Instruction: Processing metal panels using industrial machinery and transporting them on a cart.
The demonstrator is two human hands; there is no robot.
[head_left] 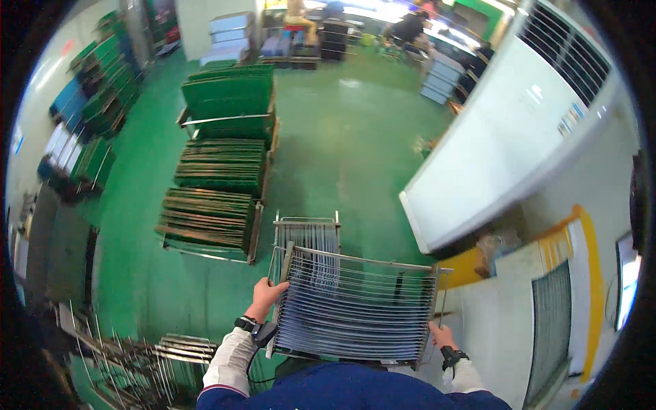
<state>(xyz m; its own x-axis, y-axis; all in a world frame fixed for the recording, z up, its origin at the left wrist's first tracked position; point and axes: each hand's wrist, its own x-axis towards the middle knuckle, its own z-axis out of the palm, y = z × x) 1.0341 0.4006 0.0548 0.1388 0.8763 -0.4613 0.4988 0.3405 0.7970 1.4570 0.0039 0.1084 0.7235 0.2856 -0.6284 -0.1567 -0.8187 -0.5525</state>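
Note:
A metal rack [362, 311] filled with several thin, closely spaced grey-blue sheets is in front of my body. My left hand [265, 298] is closed on the rack's left side frame, its thumb resting on the upper edge. On the opposite side, my right hand [443, 335] grips the right side frame, its fingers partly hidden. Just beyond, and partly covered by this rack, a second metal rack [307, 224] with similar sheets stands on the floor. Dark devices are strapped to both wrists.
Racks of green boards [208, 219] stand in a row ahead to the left. A tall white air conditioner [485, 137] is at the right. Empty metal racks [147, 362] sit at lower left. More stacked green boards [106, 82] line the left wall. People sit at far workbenches.

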